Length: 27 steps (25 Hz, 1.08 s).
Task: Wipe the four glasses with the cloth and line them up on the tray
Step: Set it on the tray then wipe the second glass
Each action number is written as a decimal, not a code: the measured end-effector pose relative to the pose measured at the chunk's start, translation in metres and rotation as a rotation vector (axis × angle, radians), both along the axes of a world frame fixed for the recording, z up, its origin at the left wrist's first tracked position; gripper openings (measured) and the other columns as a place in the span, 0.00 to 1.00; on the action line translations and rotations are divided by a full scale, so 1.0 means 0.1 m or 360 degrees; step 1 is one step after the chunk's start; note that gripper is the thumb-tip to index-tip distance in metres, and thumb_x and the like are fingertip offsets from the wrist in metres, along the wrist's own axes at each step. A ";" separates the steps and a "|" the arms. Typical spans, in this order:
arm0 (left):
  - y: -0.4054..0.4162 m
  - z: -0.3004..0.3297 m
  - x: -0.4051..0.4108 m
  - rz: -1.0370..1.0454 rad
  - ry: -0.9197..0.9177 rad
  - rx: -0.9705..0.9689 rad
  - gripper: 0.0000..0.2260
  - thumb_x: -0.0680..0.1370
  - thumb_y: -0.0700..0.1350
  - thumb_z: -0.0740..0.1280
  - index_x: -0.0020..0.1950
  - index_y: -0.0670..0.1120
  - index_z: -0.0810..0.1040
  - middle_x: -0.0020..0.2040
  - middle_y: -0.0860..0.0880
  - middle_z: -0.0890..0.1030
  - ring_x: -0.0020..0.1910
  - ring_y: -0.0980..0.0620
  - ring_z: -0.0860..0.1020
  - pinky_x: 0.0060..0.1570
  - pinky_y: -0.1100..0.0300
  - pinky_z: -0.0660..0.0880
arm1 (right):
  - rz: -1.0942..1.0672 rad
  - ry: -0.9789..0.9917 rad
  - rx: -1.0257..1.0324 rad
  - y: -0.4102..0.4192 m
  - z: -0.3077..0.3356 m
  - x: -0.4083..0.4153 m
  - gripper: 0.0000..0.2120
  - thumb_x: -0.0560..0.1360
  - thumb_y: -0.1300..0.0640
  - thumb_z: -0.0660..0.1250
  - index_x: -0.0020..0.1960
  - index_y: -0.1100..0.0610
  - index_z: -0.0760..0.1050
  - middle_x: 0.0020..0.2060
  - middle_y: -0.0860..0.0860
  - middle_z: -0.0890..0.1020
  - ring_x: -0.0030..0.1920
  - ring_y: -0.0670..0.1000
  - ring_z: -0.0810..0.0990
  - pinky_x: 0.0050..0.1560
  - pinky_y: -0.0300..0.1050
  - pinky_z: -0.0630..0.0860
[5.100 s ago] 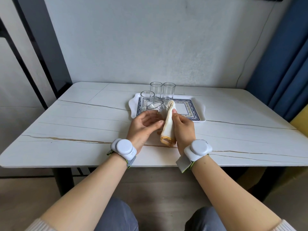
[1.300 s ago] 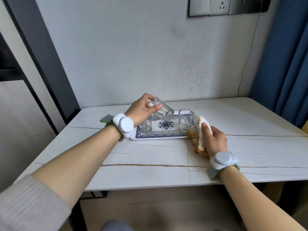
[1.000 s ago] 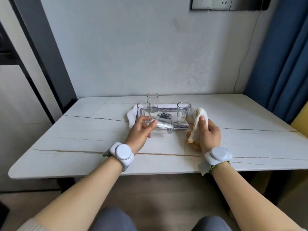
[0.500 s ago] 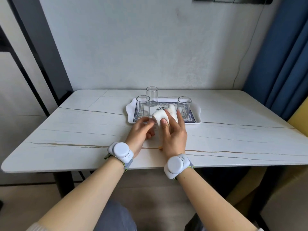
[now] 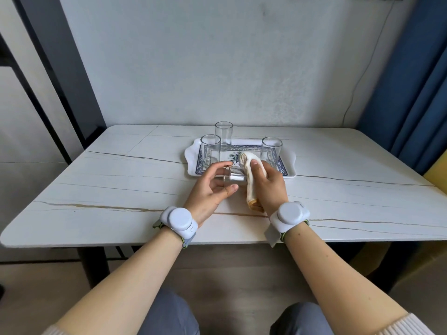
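My left hand (image 5: 210, 189) holds a clear glass (image 5: 233, 177) on its side, just in front of the tray. My right hand (image 5: 269, 187) grips a folded white cloth (image 5: 250, 180) with an orange edge and presses it against the glass's right end. Three more clear glasses stand upright on the white tray (image 5: 290, 163) with a blue patterned border: one at the front left (image 5: 210, 151), one at the back left (image 5: 223, 135), one at the right (image 5: 271, 152).
The white marble table (image 5: 121, 180) has rounded corners and its front edge near my wrists. A grey wall stands close behind it. A blue curtain (image 5: 416, 81) hangs at the right. My knees show below the table edge.
My left hand took a glass off the tray and brought it down in front. My right hand carried the cloth over to it, and has since turned so the cloth sits against the glass's end.
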State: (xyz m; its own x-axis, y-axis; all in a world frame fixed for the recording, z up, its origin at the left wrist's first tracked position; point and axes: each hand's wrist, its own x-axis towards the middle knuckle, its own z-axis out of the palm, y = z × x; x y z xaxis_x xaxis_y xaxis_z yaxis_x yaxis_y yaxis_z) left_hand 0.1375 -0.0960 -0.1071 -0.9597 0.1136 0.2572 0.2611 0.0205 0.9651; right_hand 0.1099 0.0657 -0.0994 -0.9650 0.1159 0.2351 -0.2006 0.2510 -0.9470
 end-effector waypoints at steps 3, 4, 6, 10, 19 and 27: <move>0.07 0.05 -0.03 0.0096 -0.0167 0.0087 0.22 0.75 0.55 0.70 0.66 0.47 0.75 0.56 0.44 0.80 0.45 0.55 0.82 0.53 0.52 0.80 | -0.0097 0.0203 0.0016 0.00 -0.04 0.08 0.11 0.82 0.48 0.62 0.51 0.51 0.81 0.45 0.47 0.83 0.50 0.48 0.79 0.52 0.43 0.72; 0.08 0.05 -0.04 0.0135 -0.0212 0.0066 0.25 0.73 0.59 0.68 0.64 0.44 0.76 0.53 0.43 0.81 0.42 0.52 0.81 0.49 0.50 0.80 | -0.0121 0.0255 0.0019 -0.01 -0.05 0.11 0.11 0.82 0.49 0.62 0.54 0.52 0.82 0.48 0.47 0.83 0.53 0.48 0.79 0.54 0.42 0.72; 0.09 0.03 -0.05 0.0177 -0.0195 -0.0041 0.23 0.74 0.58 0.68 0.59 0.42 0.78 0.47 0.44 0.82 0.38 0.49 0.79 0.42 0.52 0.78 | -0.0126 0.0332 0.0048 -0.02 -0.07 0.12 0.12 0.81 0.49 0.63 0.55 0.54 0.82 0.50 0.48 0.83 0.55 0.49 0.79 0.56 0.43 0.73; 0.02 -0.03 -0.02 0.0042 -0.0031 -0.0086 0.17 0.76 0.40 0.71 0.64 0.47 0.76 0.62 0.48 0.79 0.49 0.54 0.80 0.55 0.56 0.78 | -0.0115 0.0221 0.0043 0.01 -0.07 0.10 0.12 0.80 0.45 0.62 0.51 0.50 0.81 0.42 0.48 0.83 0.47 0.51 0.79 0.49 0.45 0.74; 0.10 0.01 -0.01 0.0109 -0.0142 -0.0046 0.15 0.76 0.46 0.71 0.60 0.45 0.75 0.48 0.48 0.81 0.38 0.54 0.81 0.43 0.60 0.79 | -0.0142 0.0277 -0.0011 0.01 -0.08 0.11 0.13 0.80 0.44 0.62 0.52 0.50 0.81 0.45 0.49 0.84 0.48 0.49 0.80 0.51 0.43 0.75; 0.11 0.09 0.05 0.0103 -0.0197 0.0007 0.16 0.79 0.46 0.66 0.66 0.44 0.74 0.53 0.44 0.81 0.43 0.51 0.82 0.49 0.57 0.79 | -0.0137 0.0263 -0.0071 0.03 -0.03 0.15 0.08 0.81 0.48 0.63 0.47 0.47 0.78 0.39 0.43 0.80 0.41 0.41 0.76 0.43 0.32 0.70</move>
State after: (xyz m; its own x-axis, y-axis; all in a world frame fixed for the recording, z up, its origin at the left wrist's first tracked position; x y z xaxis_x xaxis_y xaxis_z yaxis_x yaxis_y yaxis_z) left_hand 0.1420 -0.0851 -0.0978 -0.9893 0.0497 0.1369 0.1384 0.0291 0.9899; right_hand 0.1250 0.0685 -0.1025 -0.8999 0.2103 0.3821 -0.3336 0.2325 -0.9136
